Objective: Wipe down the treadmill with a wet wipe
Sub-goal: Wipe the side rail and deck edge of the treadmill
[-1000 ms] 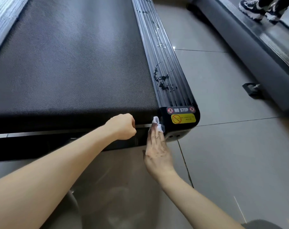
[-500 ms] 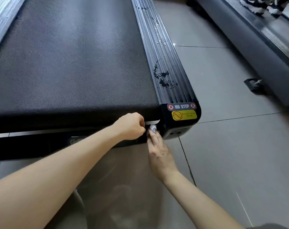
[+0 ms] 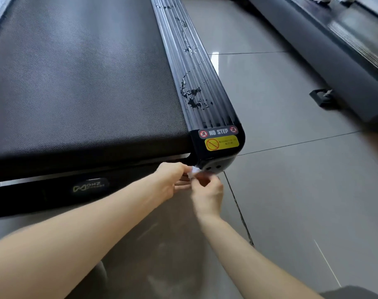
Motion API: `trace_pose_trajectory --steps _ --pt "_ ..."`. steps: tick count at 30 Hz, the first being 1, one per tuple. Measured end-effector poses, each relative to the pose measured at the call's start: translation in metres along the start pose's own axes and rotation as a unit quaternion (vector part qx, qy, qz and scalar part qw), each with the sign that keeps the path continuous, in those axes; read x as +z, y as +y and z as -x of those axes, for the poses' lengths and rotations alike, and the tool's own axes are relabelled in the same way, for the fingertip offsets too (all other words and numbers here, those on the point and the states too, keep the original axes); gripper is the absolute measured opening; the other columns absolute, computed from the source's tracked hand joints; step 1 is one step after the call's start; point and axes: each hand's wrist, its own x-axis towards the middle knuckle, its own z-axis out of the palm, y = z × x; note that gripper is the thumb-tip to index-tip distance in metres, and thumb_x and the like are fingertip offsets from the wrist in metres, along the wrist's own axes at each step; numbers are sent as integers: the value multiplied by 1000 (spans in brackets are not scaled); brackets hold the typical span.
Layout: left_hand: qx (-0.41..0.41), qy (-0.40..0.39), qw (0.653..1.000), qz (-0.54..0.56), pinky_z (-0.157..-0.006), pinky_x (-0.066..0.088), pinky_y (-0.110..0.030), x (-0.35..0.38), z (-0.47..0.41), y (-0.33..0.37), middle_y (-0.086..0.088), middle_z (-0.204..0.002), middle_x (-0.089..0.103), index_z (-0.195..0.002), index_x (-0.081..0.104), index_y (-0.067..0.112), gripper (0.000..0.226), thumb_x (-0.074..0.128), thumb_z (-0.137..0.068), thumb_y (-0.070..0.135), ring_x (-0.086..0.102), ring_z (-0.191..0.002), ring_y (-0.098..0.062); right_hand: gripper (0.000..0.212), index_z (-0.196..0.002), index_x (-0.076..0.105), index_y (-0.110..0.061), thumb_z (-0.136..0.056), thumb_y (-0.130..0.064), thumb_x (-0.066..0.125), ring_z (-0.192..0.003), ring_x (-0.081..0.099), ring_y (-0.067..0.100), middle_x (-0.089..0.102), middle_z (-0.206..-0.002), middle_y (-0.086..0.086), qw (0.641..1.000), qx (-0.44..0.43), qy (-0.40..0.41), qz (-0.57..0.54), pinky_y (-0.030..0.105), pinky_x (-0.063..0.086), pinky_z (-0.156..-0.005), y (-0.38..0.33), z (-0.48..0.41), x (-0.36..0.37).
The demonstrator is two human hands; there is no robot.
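I have both hands together just below the treadmill's [image 3: 82, 83] rear right corner cap [image 3: 218, 156], at about six o'clock from its yellow warning sticker [image 3: 222, 143]. My left hand [image 3: 173, 180] and my right hand [image 3: 207, 190] each have curled fingers pinching the small white wet wipe [image 3: 193, 172], which sits bunched between them, right beside the cap's underside; I cannot tell whether it touches the cap. At twelve o'clock from the cap, the ribbed side rail [image 3: 190, 67] shows wet streaks. A second treadmill [image 3: 326, 57] lies at two o'clock across the tiled floor [image 3: 291, 190].
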Motion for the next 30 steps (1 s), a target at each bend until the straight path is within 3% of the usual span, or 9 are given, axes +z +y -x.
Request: trace_pose_trajectory --steps 3,7,9,11,14,18,22,25,30 --pt "30 57 998 -6 -60 63 -34 6 1 -11 -22 -94 75 -96 72 -5 10 75 -89 0 76 -79 -30 8 -88 73 -12 -85 -18 78 -78 73 29 76 -83 9 982 178 -27 -59 43 60 -74 -3 -14 -7" --pt "79 38 987 -132 -79 64 -46 -1 4 -7 -24 -91 76 -87 72 0 6 76 -86 3 76 -85 -37 9 -91 74 4 -84 7 70 -67 72 32 75 -86 23 928 295 -98 -205 34 59 -53 -9 -24 -11" --pt "161 55 941 -292 -78 64 -42 -13 1 1 -11 -82 77 -81 74 11 4 72 -81 15 76 -81 -29 16 -93 68 11 -79 18 66 -63 73 33 73 -83 26 907 321 -85 -260 37 61 -54 -10 -33 -8" --pt "238 119 852 -451 -76 56 -30 -24 4 9 1 -82 74 -83 73 20 7 67 -80 23 70 -82 -22 14 -90 64 13 -77 19 65 -67 73 37 72 -76 28 889 343 -40 -301 46 64 -71 -6 -42 -6" --pt "295 159 785 -521 -71 45 -28 -37 7 13 7 -82 69 -85 68 25 3 67 -84 26 64 -83 -21 12 -76 61 8 -84 17 58 -58 65 33 66 -56 18 849 356 58 -386 44 62 -83 14 -53 -7" --pt "324 152 782 -511 -79 52 -33 -45 7 19 7 -84 69 -93 67 22 9 71 -86 26 63 -86 -20 24 -67 59 -1 -76 20 52 -67 58 30 61 -68 16 821 345 89 -447 34 59 -66 32 -47 17" --pt "337 139 779 -510 -77 50 -32 -52 7 20 7 -83 69 -102 66 20 16 71 -87 22 63 -84 -19 32 -62 51 -4 -78 21 40 -58 56 30 52 -61 16 817 366 -39 -444 32 56 -52 28 -1 75" --pt "331 129 773 -525 -73 45 -28 -54 7 21 10 -81 68 -106 71 22 18 72 -88 23 64 -84 -17 33 -66 52 -4 -89 18 41 -60 58 31 53 -63 16 807 374 -81 -450 38 60 -55 36 -1 75" --pt "320 143 750 -562 -86 52 -30 -58 12 24 10 -91 71 -114 74 30 25 70 -90 31 66 -93 -19 22 -90 61 -16 -103 -2 51 -65 59 -1 58 -91 1 782 386 -19 -489 12 50 -65 60 -62 26"
